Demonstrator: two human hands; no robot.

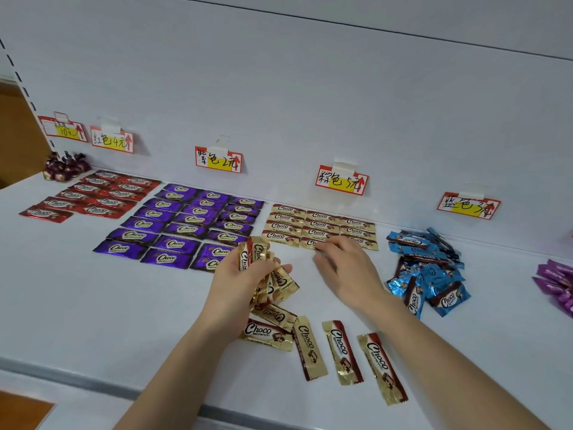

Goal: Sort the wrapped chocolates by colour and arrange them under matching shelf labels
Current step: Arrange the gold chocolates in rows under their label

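My two forearms are entering from the bottom edge, which is cutting them off, over the front lip of the white shelf [93,305].

My left hand [245,274] is gripping a bunch of gold chocolates [259,252] with the fingers curled round them. The palm is hiding how many there are.

My right hand [344,268] is reaching palm-down to the front of the gold rows [319,226]. Its fingertips are blurred and lying on a wrapper there, and I cannot tell whether they are pinching or only pressing it. The hand is also covering part of that front row.

Below the hands, loose gold chocolates [341,352] are lying flat on the shelf, some overlapping under my left wrist. The gold rows are sitting beneath the brown label [341,181].

To the left, purple rows [186,225] are lying under the purple label [218,159], and red rows [93,193] under the red label [112,139].

To the right, a blue heap [431,268] is lying unsorted under the blue label [468,206]. Magenta wrappers [558,280] are cut off by the right edge.
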